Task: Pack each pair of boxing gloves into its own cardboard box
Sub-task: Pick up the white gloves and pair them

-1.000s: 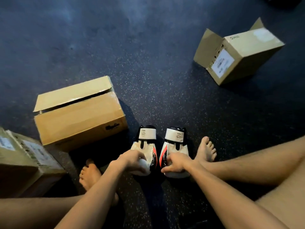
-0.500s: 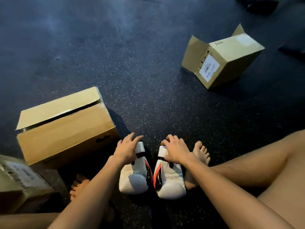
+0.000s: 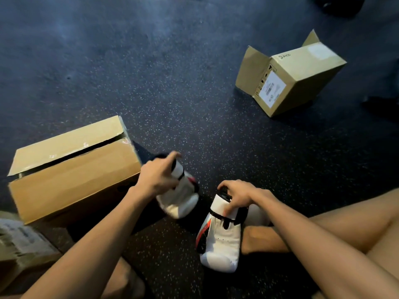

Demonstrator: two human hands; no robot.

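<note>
Gloves were split, one per hand, both just off the near right corner of the big brown box point(image 3: 73, 180). Left hand point(image 3: 157, 179) was clamped around the cuff of the left glove point(image 3: 180, 201), fingers curled over it, index finger sticking out past the cuff; glove tilted, padded end down and toward the person, right beside that box's right end. Cannot tell whether it touched the floor point(image 3: 172, 83). Right hand point(image 3: 237, 197) was pinching the cuff of the right glove point(image 3: 220, 240), thumb on the white wrist band, fingers hooked over the cuff opening. That glove sat further right of the big box, cuff up, padded end toward the person, next to a bare foot point(image 3: 261, 240).

Big box's top flaps were nearly shut, dark slit between them. Second box point(image 3: 298, 76) lay well right of and beyond the big box, on its side, flaps open, white label facing the camera. Third box point(image 3: 19, 244), partly cut off, sat just near-left of the big one.
</note>
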